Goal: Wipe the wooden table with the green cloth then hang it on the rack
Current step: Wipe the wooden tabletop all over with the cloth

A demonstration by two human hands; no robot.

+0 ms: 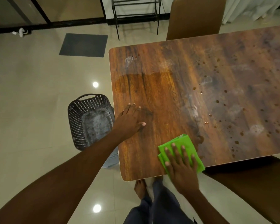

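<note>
At near edge of wooden table (pixel 176 94), right hand (pixel 183 172) pressing flat on green cloth (pixel 184 141), lengthwise along fingers (pixel 176 152), left hand (pixel 129 122) flat

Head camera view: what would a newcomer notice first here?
The bright green cloth stands out first, pressed flat under the right hand near the front edge of the wooden table. The table's left side looks glossy where the left hand rests flat, while its right side shows pale smears and dark drops. A dark plastic basket sits beside the table's left edge.
</note>
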